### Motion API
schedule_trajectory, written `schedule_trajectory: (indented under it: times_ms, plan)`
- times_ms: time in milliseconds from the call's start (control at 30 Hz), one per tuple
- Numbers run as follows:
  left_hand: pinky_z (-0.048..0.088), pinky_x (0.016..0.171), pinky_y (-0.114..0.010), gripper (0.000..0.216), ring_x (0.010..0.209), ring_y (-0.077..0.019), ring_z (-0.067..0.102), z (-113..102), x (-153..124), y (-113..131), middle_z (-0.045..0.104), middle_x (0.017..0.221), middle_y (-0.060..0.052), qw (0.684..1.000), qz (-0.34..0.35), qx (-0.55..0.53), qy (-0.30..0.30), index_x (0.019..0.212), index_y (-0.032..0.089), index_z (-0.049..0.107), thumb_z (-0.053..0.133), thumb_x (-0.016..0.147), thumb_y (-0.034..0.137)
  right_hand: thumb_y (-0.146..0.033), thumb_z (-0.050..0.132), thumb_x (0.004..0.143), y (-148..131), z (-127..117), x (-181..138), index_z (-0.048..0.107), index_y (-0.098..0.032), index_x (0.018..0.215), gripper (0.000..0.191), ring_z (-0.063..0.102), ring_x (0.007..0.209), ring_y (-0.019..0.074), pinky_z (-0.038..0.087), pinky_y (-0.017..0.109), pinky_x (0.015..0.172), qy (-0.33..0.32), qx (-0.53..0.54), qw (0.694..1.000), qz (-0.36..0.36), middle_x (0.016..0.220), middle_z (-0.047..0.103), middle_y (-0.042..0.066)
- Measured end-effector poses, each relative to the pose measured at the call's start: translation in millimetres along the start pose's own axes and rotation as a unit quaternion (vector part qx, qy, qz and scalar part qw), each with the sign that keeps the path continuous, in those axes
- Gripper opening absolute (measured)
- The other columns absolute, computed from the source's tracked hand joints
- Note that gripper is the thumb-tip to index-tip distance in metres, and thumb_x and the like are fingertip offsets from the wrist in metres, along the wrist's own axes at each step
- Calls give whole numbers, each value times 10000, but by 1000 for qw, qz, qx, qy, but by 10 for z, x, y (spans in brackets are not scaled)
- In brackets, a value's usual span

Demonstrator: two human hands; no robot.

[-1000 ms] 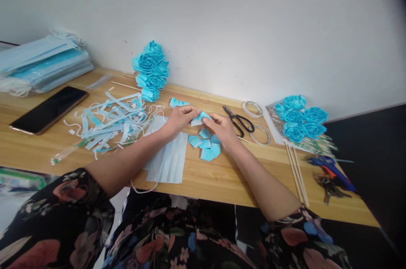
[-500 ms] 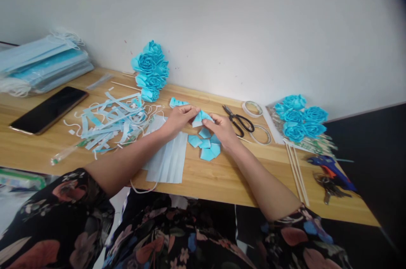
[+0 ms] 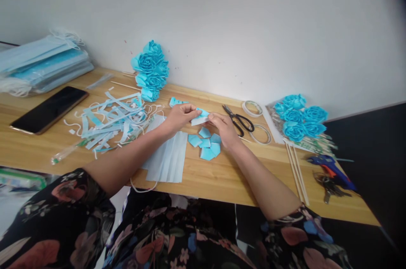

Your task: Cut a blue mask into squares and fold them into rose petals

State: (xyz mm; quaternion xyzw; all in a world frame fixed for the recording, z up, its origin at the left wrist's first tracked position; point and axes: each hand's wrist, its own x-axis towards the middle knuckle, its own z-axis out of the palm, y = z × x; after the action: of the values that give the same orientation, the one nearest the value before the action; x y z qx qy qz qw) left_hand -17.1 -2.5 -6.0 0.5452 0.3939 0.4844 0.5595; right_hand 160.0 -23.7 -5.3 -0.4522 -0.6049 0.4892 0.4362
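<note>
A small piece of blue and white mask fabric [image 3: 199, 119] is pinched between my two hands above the table. My left hand [image 3: 180, 117] grips its left end, thumb on top. My right hand [image 3: 223, 127] has its right end between thumb and fingers. Just below lie several cut blue fabric pieces [image 3: 207, 150], partly overlapping. Under my left forearm rests a pleated face mask [image 3: 168, 161]. Another blue strip [image 3: 176, 101] lies behind my left hand.
Scissors [image 3: 239, 121] and tape rolls [image 3: 253, 108] lie to the right. Beyond are blue fabric roses [image 3: 300, 117], wooden sticks [image 3: 296, 174] and a glue gun [image 3: 333, 171]. Leftward are mask scraps [image 3: 109, 123], more roses [image 3: 152, 70], a phone [image 3: 49, 109] and stacked masks [image 3: 44, 64].
The fabric piece has changed shape, from a peaked fold to a flatter, longer strip. My right hand's fingers have shifted slightly along its edge.
</note>
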Motion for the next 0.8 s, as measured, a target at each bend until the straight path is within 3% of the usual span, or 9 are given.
schedule_trajectory:
  times_ms: [300,533,800]
  plan:
    - [380,549,-222,371,563,-87,487,66,-25,-48,560,596,26,999,-4,-22,-25,661,150,599,775,656,477,-538,718,753,91,-3,17,667,-209,771,333,600,673,172,459,272,588,6,-64,998,19,668,633,-13]
    - [411,583,-225,372,563,-87,512,60,-33,-60,571,585,26,999,-2,-31,-36,674,152,584,770,697,473,-451,703,760,50,-7,29,709,-185,842,278,609,727,168,483,300,704,34,-24,999,4,794,701,10]
    - [451,617,-229,365,582,-90,556,33,-49,-58,622,636,4,996,-20,-36,-75,749,140,609,733,748,483,-407,661,771,-9,-36,52,678,-196,784,212,558,716,151,448,294,723,35,-36,998,-29,736,640,-20]
